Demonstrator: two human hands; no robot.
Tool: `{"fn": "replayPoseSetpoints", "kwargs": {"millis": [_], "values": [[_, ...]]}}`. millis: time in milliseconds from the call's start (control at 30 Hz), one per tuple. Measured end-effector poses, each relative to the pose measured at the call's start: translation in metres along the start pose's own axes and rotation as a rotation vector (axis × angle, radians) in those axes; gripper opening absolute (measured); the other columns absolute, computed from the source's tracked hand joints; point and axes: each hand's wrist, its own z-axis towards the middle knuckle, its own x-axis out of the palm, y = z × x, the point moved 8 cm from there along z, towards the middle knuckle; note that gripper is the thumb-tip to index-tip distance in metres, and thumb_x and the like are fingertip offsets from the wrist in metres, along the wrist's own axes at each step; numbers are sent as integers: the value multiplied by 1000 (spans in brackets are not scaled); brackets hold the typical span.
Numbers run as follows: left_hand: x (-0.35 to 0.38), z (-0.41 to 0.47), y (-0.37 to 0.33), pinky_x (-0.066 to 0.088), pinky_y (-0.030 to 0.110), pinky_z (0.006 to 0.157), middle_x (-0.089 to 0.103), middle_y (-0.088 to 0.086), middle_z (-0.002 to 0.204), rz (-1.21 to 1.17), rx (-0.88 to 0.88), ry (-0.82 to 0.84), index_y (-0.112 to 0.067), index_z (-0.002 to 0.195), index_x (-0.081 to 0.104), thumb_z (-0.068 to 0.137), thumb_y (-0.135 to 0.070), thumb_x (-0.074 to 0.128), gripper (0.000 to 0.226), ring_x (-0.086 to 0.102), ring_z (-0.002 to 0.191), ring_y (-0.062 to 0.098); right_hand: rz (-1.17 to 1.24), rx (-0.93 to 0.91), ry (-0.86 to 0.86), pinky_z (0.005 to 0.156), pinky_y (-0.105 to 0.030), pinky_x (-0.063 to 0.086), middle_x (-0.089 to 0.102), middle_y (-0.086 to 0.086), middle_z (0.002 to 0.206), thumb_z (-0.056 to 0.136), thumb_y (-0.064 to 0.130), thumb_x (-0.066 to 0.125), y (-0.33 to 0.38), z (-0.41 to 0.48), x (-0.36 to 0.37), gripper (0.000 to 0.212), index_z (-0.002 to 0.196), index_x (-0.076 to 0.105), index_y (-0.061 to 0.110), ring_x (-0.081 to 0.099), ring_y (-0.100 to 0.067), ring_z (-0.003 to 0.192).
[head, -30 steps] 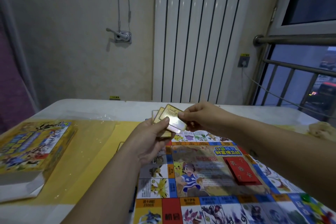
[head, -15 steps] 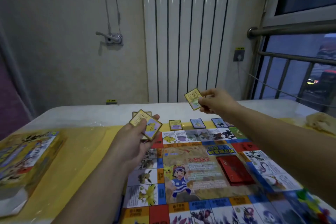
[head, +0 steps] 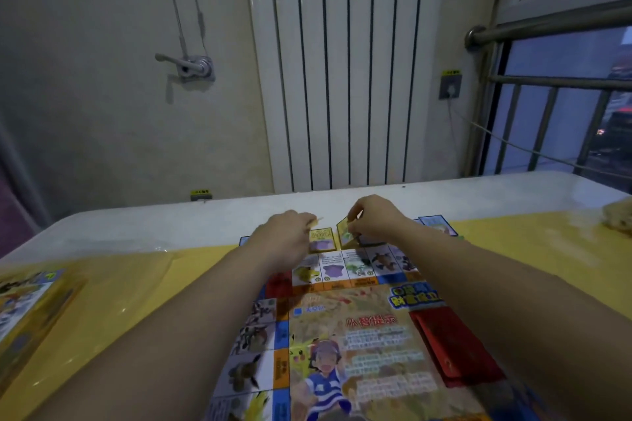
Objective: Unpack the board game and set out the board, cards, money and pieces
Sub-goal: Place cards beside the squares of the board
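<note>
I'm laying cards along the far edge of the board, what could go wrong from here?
The tilted card in your right hand is close beside the purple card already laid; setting it down could knock that one askew. Your right forearm passes near the red stack on the board; pulling back low might scatter it.

A white ribbed radiator stands against the beige wall beside a barred window, seemingly at dusk.
</note>
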Motion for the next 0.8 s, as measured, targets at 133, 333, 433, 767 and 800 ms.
{"fn": "replayPoseSetpoints", "kwargs": {"millis": [133, 333, 433, 767, 800], "values": [[26, 8, -17, 41, 39, 98, 53, 8, 133, 57, 97, 152, -15, 130, 50, 96, -30, 49, 36, 47, 121, 29, -39, -9, 14, 80, -28, 46, 64, -9, 112, 86, 13, 62, -5, 5, 6, 21, 106, 68, 9, 57, -22, 101], [47, 7, -11, 30, 45, 103, 51, 8, 136, 200, 113, 234, -22, 131, 46, 100, -33, 38, 33, 45, 123, 30, -117, -43, 83, 93, -39, 49, 64, -7, 111, 88, 16, 61, -1, 8, 15, 20, 107, 68, 12, 58, -24, 104], [45, 5, -9, 30, 43, 105, 45, 8, 142, 237, 120, 237, -22, 140, 38, 99, -30, 39, 42, 42, 128, 28, -216, -33, 93, 94, -41, 46, 65, -6, 110, 88, 18, 60, -2, 11, 22, 18, 103, 69, 14, 58, -24, 102], [46, 3, -8, 35, 37, 101, 42, 8, 145, 173, 139, 227, -22, 145, 32, 99, -21, 41, 47, 40, 129, 28, -463, -101, 4, 104, -42, 33, 48, -5, 139, 95, 16, 47, -1, 3, -10, 38, 133, 52, 19, 44, -26, 126], [47, 3, -8, 35, 37, 100, 42, 7, 146, 171, 141, 226, -22, 146, 32, 99, -21, 41, 48, 40, 130, 28, -506, -106, 59, 104, -42, 34, 48, -6, 140, 96, 17, 46, -5, -1, -10, 38, 133, 52, 16, 44, -27, 126]]}}
